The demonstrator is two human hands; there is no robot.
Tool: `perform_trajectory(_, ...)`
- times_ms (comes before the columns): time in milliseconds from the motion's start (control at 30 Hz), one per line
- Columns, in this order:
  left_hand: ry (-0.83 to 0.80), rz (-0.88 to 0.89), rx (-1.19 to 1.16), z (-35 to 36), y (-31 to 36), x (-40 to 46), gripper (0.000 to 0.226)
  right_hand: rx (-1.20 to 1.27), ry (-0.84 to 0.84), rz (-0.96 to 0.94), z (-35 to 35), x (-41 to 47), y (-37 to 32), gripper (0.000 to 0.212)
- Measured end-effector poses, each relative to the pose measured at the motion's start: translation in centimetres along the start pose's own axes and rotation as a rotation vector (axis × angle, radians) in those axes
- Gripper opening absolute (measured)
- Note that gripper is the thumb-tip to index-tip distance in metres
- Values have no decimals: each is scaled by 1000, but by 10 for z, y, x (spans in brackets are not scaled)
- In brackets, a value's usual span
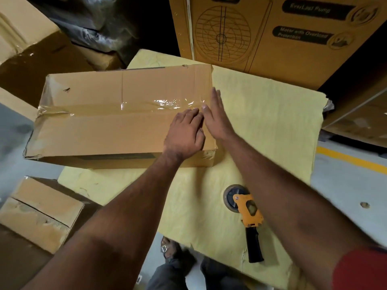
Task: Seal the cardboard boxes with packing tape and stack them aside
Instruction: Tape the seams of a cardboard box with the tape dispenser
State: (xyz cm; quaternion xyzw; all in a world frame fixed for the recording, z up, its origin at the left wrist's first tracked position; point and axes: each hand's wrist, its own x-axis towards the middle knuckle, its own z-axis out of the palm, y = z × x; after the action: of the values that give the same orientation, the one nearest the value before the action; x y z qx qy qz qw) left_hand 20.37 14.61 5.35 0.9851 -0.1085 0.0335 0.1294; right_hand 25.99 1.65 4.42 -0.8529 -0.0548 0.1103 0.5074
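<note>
— Two hands flat on that long brown cardboard box (117, 120): left hand (184, 132) and right hand (215, 116), fingers straight, close together, pressing the clear tape strip (146, 106) under their tips.

— Heavy?

— Looks light, dented, slick where taped; I'd grip the short ends. The yellow-and-black tape dispenser (246, 216) lies behind the wrists, small boxes (39, 212) leftward.

The large printed carton (272, 38) standing at the back is carrying the only readable lettering. Near its upper right, a dark rounded label (314, 8) is showing pale slanted letters reading "EverLast Pump", somewhat blurred. Below it, a second dark label (303, 35) is reading "Motor with Overload Protection" in two lines. A small round emblem is sitting beside each label, too blurred to read. The plain box on the yellow sheet, the tape gun and the other cartons are showing no legible writing.
</note>
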Motion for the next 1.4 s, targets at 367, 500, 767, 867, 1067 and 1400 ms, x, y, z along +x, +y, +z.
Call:
perform_trajectory(367, -105, -11, -33, -7, 18, -21, 59, 268, -67, 253, 32, -140, 14, 68)
perform_trajectory(500, -260, -132, -24, -22, 43, -24, 72, 123, -69, 223, 26, -180, 17, 59)
perform_trajectory(767, -525, 108, 232, -54, 32, -100, 85, -499, 119, 84, -7, -170, -33, 63)
perform_trajectory(867, -587, 233, 324, -73, -2, -149, 88, -667, 41, 70, 2, -155, -57, 65)
perform_trajectory(1067, -594, 425, 378, -94, -70, -237, 77, -875, -122, 101, 59, -164, -69, 68)
perform_trajectory(1400, -504, 49, 669, -147, -163, -282, 55, -827, -1, -15, 170, -259, -105, 34)
